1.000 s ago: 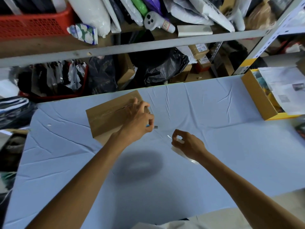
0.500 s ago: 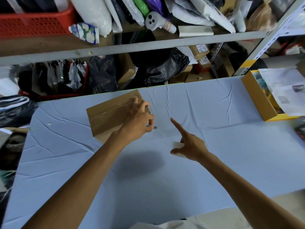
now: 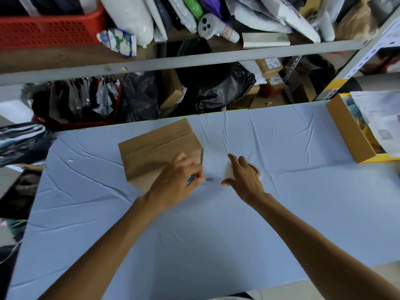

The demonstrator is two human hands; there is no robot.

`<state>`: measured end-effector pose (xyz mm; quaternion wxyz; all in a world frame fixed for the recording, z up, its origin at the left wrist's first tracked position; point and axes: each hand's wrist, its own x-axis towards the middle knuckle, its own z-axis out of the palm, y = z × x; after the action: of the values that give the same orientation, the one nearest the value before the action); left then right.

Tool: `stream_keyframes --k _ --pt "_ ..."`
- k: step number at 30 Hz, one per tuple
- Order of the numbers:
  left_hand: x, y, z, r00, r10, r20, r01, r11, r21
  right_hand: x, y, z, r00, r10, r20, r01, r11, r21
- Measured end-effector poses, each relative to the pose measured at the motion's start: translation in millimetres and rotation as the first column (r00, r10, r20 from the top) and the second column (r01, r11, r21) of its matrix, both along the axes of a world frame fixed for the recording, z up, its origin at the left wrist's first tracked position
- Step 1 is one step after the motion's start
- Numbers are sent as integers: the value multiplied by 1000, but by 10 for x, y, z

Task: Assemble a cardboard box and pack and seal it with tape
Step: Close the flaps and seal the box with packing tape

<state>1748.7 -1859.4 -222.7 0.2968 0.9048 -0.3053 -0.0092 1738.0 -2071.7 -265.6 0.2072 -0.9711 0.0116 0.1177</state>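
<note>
A closed brown cardboard box stands on the blue cloth-covered table, left of centre, with a seam running along its top. My left hand is at the box's near right corner and grips a small blue cutter whose tip points right. My right hand lies just right of it, low over the cloth, fingers stretched forward. A pale blurred piece shows under its fingers; what it is I cannot tell.
An open yellow-edged cardboard box with papers sits at the table's right edge. A metal shelf packed with bags, parcels and a red basket runs behind the table. Bare cloth stretches in front of my hands.
My right hand went from a pinch to a pointing finger, then moved forward with fingers stretched out. My left hand slid off the box top toward its near right corner, still gripping the cutter.
</note>
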Motion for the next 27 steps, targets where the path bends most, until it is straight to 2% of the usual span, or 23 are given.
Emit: stream_keyframes --k 2,4,7,9,11,15,17,20,23,27 --pt "-85 8 -243 963 34 -268 -26 999 33 32 11 -77 1000 4 -22 -4 1000 2" --pt "-101 -14 -534 856 137 -498 -104 990 94 27 31 -189 997 34 -68 -34 999 5" --pt "-67 -86 -915 720 309 -621 -258 950 174 -60 87 -375 989 88 -123 -84 996 41" --pt "-58 -127 -1130 661 378 -648 -317 924 215 -122 112 -494 982 84 -171 -75 996 57" --pt "-71 -158 -1293 640 433 -635 -353 899 258 -186 104 -601 974 97 -207 -90 995 40" --pt "-107 -184 -1393 637 539 -550 -453 840 299 -266 66 -711 980 80 -183 -67 995 77" --pt "-117 -183 -1392 669 542 -508 -461 839 288 -274 44 -730 984 76 -163 -62 994 91" --pt "-120 -154 -1371 725 491 -483 -409 871 272 -278 19 -705 986 74 -147 -59 992 108" --pt "-77 -134 -1197 779 413 -473 -330 910 251 -187 12 -554 997 -9 -80 20 990 140" --pt "37 -78 -609 781 163 -602 -90 985 150 51 0 -179 991 -135 -15 133 939 318"
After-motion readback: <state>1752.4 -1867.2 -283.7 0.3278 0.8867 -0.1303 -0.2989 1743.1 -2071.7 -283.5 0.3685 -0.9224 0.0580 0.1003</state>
